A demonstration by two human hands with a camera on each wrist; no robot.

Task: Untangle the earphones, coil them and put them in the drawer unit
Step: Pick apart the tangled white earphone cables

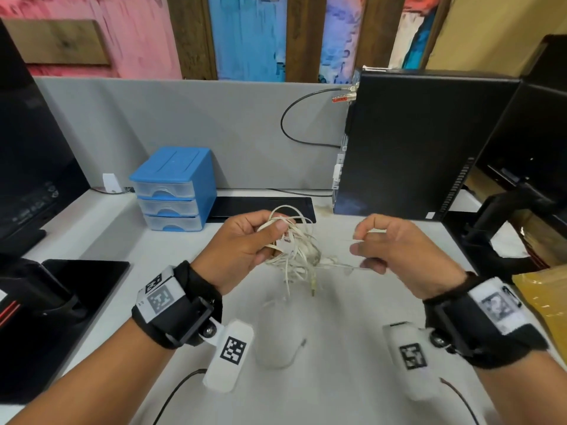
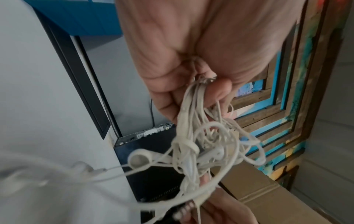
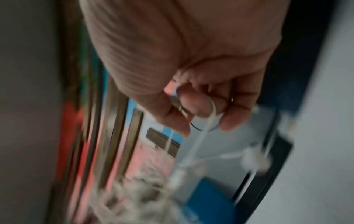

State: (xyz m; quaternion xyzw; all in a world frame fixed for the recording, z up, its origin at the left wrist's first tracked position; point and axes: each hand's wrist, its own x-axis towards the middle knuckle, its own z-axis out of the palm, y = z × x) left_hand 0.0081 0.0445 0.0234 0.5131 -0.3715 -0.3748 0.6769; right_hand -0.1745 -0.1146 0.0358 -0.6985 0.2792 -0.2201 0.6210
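Observation:
A tangled bunch of white earphones hangs in the air above the white desk. My left hand grips the top of the tangle, with loops and an earbud dangling below the fingers. My right hand pinches a single strand pulled out sideways from the bunch; that view is blurred. The jack end hangs down under the tangle. The blue drawer unit stands at the back left of the desk with all three clear drawers shut.
A black computer tower stands at the back right, a flat black keyboard-like slab behind the hands. Monitors flank the desk on the left and right. A grey partition closes the back. A yellow packet lies at the right.

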